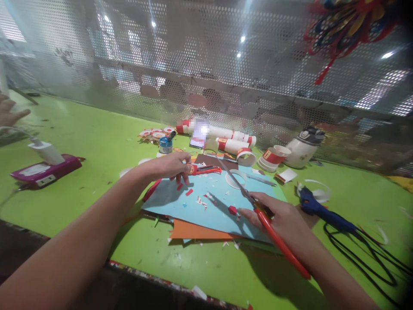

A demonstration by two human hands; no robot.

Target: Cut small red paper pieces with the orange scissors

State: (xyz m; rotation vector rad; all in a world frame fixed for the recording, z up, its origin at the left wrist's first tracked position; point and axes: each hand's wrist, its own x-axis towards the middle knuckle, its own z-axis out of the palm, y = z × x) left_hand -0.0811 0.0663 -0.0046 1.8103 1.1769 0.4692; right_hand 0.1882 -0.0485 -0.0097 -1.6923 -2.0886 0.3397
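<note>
My right hand [277,211] grips a pair of scissors [271,232] with long red handles. The narrow metal blades point away over the light blue sheet [180,198] and look nearly closed. Bent fingers of my left hand [176,165] hover low over that sheet's far left part, against a small red-and-gold piece [192,169]; whether it is a separate item cannot be made out. Beside it lies a red-handled tool [209,170]. A white paper ring [235,178] stands near the blades. Red and white paper scraps [201,201] are scattered across the blue sheet.
Behind are a blue jar [165,145], a phone [198,137], red-and-white paper tubes [232,145] and a flask [303,148]. A blue glue gun [311,202] with looping cable lies right. A purple power strip [48,170] sits left, near another person's hand [11,112].
</note>
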